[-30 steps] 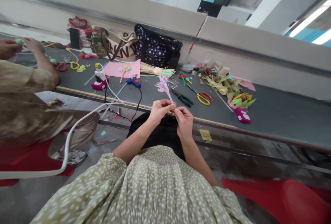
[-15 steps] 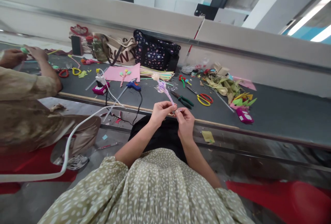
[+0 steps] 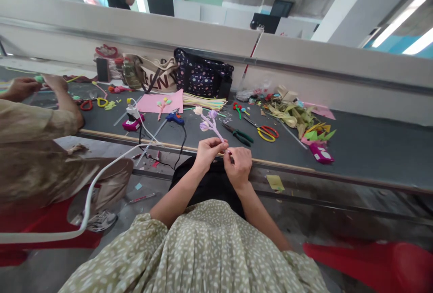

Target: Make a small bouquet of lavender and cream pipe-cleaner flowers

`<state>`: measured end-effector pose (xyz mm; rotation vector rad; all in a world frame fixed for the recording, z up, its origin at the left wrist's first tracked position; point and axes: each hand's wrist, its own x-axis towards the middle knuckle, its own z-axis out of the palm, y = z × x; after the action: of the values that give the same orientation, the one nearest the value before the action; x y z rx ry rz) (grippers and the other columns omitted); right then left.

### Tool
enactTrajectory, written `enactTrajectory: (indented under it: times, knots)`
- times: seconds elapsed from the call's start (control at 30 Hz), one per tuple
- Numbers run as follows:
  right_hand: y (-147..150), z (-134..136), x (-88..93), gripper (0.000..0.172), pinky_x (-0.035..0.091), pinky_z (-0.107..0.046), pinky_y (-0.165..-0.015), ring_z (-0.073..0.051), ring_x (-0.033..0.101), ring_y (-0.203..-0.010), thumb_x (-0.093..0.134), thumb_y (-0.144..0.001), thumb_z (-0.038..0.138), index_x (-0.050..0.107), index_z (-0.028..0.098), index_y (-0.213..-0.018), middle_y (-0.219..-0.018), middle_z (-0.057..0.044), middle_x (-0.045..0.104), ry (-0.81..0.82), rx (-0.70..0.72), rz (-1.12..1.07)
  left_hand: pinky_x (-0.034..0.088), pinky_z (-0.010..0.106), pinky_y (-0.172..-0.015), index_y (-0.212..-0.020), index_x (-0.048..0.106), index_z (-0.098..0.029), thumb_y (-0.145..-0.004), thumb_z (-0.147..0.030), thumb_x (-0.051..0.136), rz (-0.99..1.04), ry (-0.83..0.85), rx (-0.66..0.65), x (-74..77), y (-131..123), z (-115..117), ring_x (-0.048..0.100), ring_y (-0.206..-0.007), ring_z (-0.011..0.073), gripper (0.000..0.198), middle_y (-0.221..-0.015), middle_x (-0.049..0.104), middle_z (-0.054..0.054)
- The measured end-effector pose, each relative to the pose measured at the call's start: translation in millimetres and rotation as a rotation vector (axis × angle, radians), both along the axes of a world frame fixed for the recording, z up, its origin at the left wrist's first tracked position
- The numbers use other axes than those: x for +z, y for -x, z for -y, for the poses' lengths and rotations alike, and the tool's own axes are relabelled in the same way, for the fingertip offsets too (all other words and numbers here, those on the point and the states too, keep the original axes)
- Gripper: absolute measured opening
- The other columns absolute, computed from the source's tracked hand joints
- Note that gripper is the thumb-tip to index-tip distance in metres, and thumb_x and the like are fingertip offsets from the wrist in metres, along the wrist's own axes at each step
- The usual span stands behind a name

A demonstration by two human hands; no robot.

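Note:
A purple flower stem [image 3: 216, 131] with several small purple and cream blooms points up and left over the table's front edge. My left hand [image 3: 209, 152] pinches its lower part between thumb and fingers. Beside it, my right hand [image 3: 238, 163] is closed on the stem's bottom end, its fingertips close to those of my left hand. Dark green pliers [image 3: 241, 135] lie just beyond my hands, and a blue glue gun [image 3: 175, 117] rests to their left.
Scissors [image 3: 265, 132] and dried husks [image 3: 294, 114] lie on the right of the table [image 3: 372, 148]. Bags [image 3: 203, 74] stand along the back. A white cable [image 3: 111, 171] crosses at left, where another person [image 3: 40, 117] works.
The flower stem has turned, so its separate blooms show more clearly. My right hand has rolled over, its back now more upward. The view has tilted slightly up.

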<state>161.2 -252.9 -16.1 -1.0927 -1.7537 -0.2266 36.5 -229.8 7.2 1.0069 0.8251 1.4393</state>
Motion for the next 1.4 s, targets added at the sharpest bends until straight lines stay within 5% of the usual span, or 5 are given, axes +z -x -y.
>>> enactTrajectory:
  times: [0.43, 0.9, 1.0, 1.13, 1.4]
  knots:
    - [14.3, -0.4, 10.0, 0.015, 0.042, -0.025, -0.058, -0.012, 0.051, -0.054, 0.067, -0.077, 0.032, 0.061, 0.019, -0.073, -0.06, 0.004, 0.06, 0.625, 0.437, -1.022, 0.048, 0.023, -0.058, -0.072, 0.073, -0.013, -0.059, -0.032, 0.085, 0.029, -0.04, 0.003, 1.4, 2.8, 1.3, 0.059, -0.059, 0.0103, 0.026, -0.072, 0.07, 0.003]
    - [10.0, -4.1, 8.5, 0.024, 0.051, -0.032, -0.062, -0.014, 0.051, -0.054, 0.062, -0.076, 0.042, 0.049, 0.023, -0.069, -0.058, 0.004, 0.05, 0.96, 0.65, -1.087, 0.045, 0.022, -0.053, -0.072, 0.072, -0.013, -0.062, -0.032, 0.083, 0.04, -0.059, -0.055, -5.2, 7.2, -1.1, 0.056, -0.055, 0.0083, 0.024, -0.076, 0.071, 0.004]
    - [12.4, -2.6, 9.2, 0.021, 0.048, -0.029, -0.06, -0.014, 0.051, -0.055, 0.063, -0.076, 0.038, 0.051, 0.022, -0.069, -0.058, 0.004, 0.052, 0.897, 0.613, -1.104, 0.046, 0.023, -0.053, -0.073, 0.072, -0.013, -0.062, -0.034, 0.084, 0.04, -0.044, -0.065, -6.2, 6.5, -1.2, 0.056, -0.053, 0.0085, 0.026, -0.073, 0.07, 0.004]
    - [15.1, 1.4, 10.8, 0.015, 0.046, -0.027, -0.062, -0.013, 0.053, -0.059, 0.065, -0.077, 0.033, 0.057, 0.02, -0.075, -0.065, 0.003, 0.057, 0.615, 0.444, -1.006, 0.048, 0.023, -0.058, -0.075, 0.073, -0.013, -0.063, -0.038, 0.083, 0.048, -0.053, -0.05, -4.9, 5.5, -0.9, 0.058, -0.058, 0.0094, 0.029, -0.071, 0.069, 0.003]
    - [3.4, 2.2, 0.5, 0.015, 0.041, -0.034, -0.076, -0.018, 0.055, -0.074, 0.052, -0.09, 0.026, 0.058, 0.022, -0.077, -0.073, -0.003, 0.061, 0.1, 0.04, -0.175, 0.045, 0.021, -0.055, -0.083, 0.076, -0.013, -0.064, -0.041, 0.082, -0.033, -0.038, -0.056, -1.1, 5.3, 0.5, 0.052, -0.055, 0.0071, 0.034, -0.068, 0.066, 0.001]
